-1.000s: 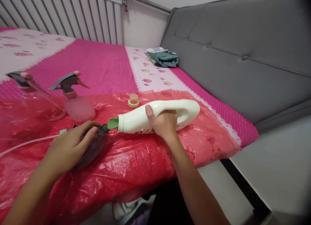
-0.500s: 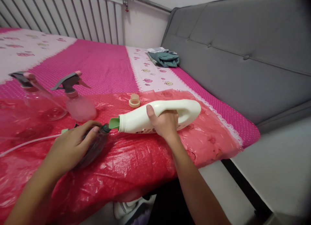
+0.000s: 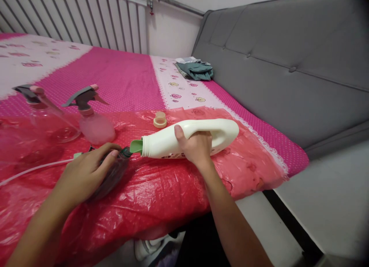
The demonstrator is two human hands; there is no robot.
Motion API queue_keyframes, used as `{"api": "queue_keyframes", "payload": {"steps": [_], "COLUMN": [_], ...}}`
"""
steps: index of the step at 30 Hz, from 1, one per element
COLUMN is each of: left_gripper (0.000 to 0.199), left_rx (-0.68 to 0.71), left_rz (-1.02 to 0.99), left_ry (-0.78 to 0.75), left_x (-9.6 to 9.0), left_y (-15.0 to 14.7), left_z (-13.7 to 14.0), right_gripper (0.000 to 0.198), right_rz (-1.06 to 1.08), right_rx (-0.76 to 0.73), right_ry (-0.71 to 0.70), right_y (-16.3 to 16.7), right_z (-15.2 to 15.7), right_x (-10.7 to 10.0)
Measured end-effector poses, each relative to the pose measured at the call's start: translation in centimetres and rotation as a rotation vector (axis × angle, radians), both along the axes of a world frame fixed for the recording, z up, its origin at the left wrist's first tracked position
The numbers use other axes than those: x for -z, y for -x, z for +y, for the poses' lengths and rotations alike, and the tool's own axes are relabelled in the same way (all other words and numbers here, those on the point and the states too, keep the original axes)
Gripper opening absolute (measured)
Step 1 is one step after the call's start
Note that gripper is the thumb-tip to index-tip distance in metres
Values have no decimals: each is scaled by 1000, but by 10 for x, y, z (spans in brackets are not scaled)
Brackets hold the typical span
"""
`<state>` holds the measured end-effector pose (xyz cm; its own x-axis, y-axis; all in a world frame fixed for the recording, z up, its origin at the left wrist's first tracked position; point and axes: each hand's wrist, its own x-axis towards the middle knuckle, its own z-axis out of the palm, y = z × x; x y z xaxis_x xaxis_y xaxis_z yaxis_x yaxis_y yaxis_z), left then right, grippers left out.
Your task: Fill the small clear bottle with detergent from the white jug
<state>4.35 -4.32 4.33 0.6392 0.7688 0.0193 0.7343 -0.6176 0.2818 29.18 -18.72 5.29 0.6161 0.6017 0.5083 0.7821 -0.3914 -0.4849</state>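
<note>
My right hand (image 3: 197,144) is closed round the handle of a cream detergent jug (image 3: 164,144), which lies tipped on its side with its mouth to the left. The jug's green pouring spout (image 3: 136,146) sits right at the neck of a dark, see-through bottle (image 3: 112,178). My left hand (image 3: 89,171) is wrapped over that bottle, which leans toward the spout; much of it is hidden beneath my palm. Whether liquid is flowing I cannot tell. Behind the jug stands its beige cap (image 3: 160,120).
Two spray bottles stand at the left, one clear (image 3: 54,122) and one with cloudy contents (image 3: 96,126). A pale tube (image 3: 37,169) runs beside my left hand. Red plastic sheeting (image 3: 161,194) covers the bed's near edge. Folded clothes (image 3: 196,70) lie by the grey headboard (image 3: 276,47).
Both hands, the jug and the dark bottle hold nearly the same pose. The whole view has shifted very slightly.
</note>
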Motion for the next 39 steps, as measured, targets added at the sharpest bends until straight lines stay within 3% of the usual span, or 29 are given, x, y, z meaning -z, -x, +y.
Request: {"api": "queue_keyframes", "payload": {"steps": [39], "left_gripper": [59], "left_rx": [10], "left_rz": [2], "left_ry": [1], "left_x": [-3], "left_y": [1], "left_z": [-3], "right_gripper": [63], "right_rz": [20], "right_rx": [2], "right_ry": [31], "right_y": [4], "right_z": [-1], "right_x": [-4]}}
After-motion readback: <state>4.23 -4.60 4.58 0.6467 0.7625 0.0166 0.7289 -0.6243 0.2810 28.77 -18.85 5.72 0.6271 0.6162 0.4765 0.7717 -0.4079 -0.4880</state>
